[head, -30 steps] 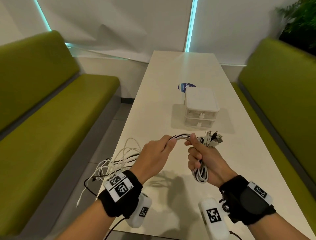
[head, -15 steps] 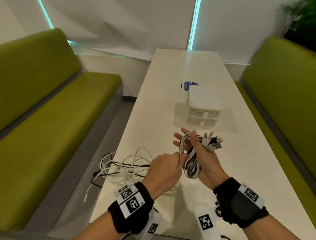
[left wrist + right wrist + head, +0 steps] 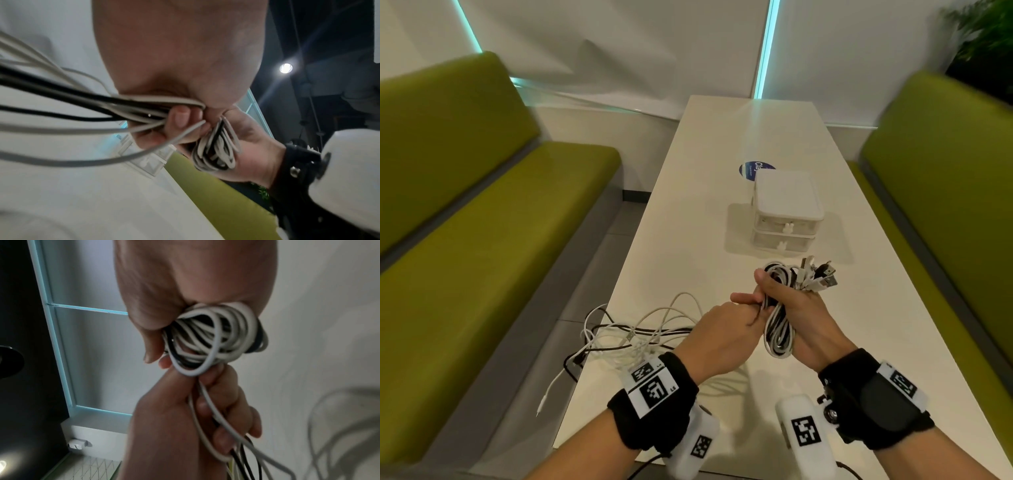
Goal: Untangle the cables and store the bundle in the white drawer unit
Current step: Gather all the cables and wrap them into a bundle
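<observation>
Right hand (image 3: 796, 310) gripped the coiled bundle (image 3: 779, 334) as anchor; left hand (image 3: 726, 334) pinched loose cables (image 3: 650, 329), feeding slack.

Bare table (image 3: 681, 240) before the white drawer unit (image 3: 786, 212) — unobstructed

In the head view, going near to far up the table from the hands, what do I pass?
Coiled bundle gripped in the right hand → connector ends → white drawer unit → blue sticker.
</observation>
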The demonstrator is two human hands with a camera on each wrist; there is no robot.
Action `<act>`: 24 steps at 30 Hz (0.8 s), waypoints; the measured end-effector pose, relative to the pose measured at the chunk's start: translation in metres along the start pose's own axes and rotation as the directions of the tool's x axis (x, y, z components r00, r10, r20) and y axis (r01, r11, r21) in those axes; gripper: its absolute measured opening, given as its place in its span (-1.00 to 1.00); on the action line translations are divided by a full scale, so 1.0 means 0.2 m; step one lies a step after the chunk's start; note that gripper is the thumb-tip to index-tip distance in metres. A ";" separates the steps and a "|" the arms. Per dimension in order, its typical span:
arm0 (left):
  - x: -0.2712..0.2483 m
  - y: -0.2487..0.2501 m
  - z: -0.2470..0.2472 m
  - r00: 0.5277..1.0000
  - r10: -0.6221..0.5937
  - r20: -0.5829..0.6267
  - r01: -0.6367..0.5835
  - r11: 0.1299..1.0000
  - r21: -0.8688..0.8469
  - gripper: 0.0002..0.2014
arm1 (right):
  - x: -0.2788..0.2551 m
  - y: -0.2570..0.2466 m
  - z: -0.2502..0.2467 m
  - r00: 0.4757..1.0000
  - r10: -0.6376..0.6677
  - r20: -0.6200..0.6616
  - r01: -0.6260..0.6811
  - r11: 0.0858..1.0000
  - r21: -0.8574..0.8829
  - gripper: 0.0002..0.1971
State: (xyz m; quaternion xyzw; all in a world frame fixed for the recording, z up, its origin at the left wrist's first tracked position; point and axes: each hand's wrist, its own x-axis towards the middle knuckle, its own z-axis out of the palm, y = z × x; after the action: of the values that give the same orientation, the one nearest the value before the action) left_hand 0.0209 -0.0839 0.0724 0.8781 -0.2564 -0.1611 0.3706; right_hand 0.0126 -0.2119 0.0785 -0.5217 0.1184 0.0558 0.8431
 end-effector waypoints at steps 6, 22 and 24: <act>-0.05 0.00 0.02 0.984 0.081 -0.161 -0.063 0.992 0.113 -0.54 | 0.04 0.01 0.03 0.994 -0.033 -0.102 0.042 0.995 0.088 -0.65; 0.00 -0.10 -0.01 0.999 0.029 0.019 -0.024 0.971 -0.236 -0.30 | 0.00 -0.03 0.10 0.996 0.050 -0.072 -0.028 0.961 0.276 -0.66; 0.01 -0.12 -0.01 0.999 0.019 0.046 -0.001 0.937 -0.349 -0.37 | -0.01 -0.04 0.09 0.997 0.076 -0.002 -0.073 0.957 0.280 -0.69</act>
State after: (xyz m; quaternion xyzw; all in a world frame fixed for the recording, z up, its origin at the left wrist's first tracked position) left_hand 0.0304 -0.0697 0.0566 0.7931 -0.2372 -0.2232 0.5147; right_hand 0.0154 -0.1986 0.0933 -0.3928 0.1498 0.0669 0.9049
